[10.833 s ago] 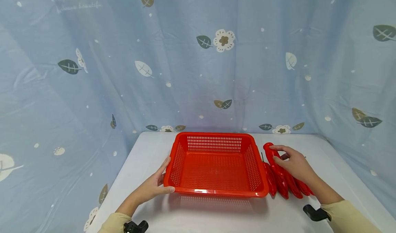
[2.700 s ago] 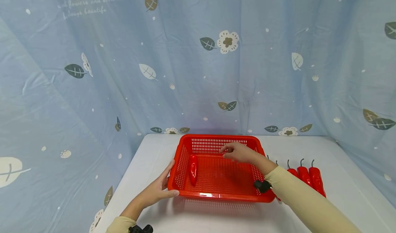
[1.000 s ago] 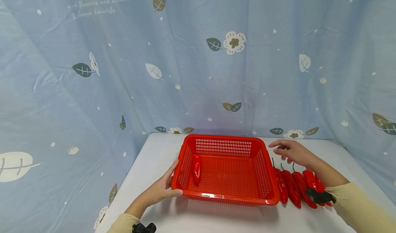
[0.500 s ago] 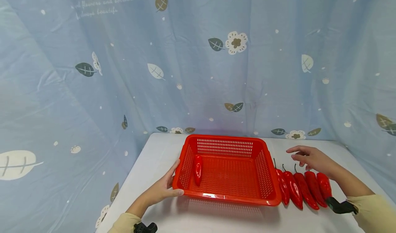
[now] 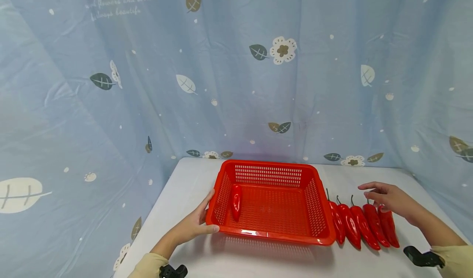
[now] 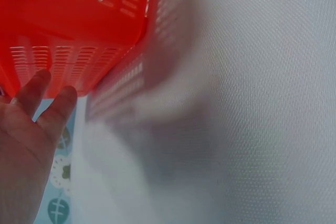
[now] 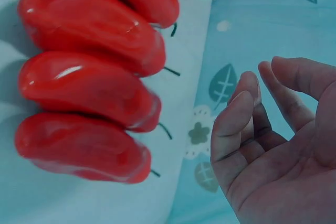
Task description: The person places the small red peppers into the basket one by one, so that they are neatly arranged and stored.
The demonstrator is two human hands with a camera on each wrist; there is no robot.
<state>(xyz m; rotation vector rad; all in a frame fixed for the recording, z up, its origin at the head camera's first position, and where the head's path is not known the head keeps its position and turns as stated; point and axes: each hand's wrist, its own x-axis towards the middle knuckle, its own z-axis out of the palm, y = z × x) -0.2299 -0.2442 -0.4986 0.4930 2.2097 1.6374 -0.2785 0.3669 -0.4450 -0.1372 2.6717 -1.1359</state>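
Observation:
My left hand (image 5: 190, 227) is at the near left corner of the red plastic basket (image 5: 266, 237), its thumb by the front rim and its other fingers along the left side. In the left wrist view, straight fingers (image 6: 56, 109) touch the slotted wall. A red chili pepper (image 5: 236, 202) lies inside the basket, toward the left. My right hand (image 5: 393, 200), fingers loosely bent and holding nothing, hovers at the stem end of the rightmost chili pepper (image 5: 389, 228). Several more chili peppers (image 5: 363, 228) lie side by side along the basket's right, green stems away from me.
Everything stands on a white table (image 5: 188, 177). A blue patterned curtain (image 5: 229, 72) hangs behind it and down the left side. Black wrist straps (image 5: 423, 256) sit at the sleeve cuffs.
One chili pepper went from the row into the basket, released by the right hand. That hand then moved back right, past the row to its far end. The left hand stayed at the corner.

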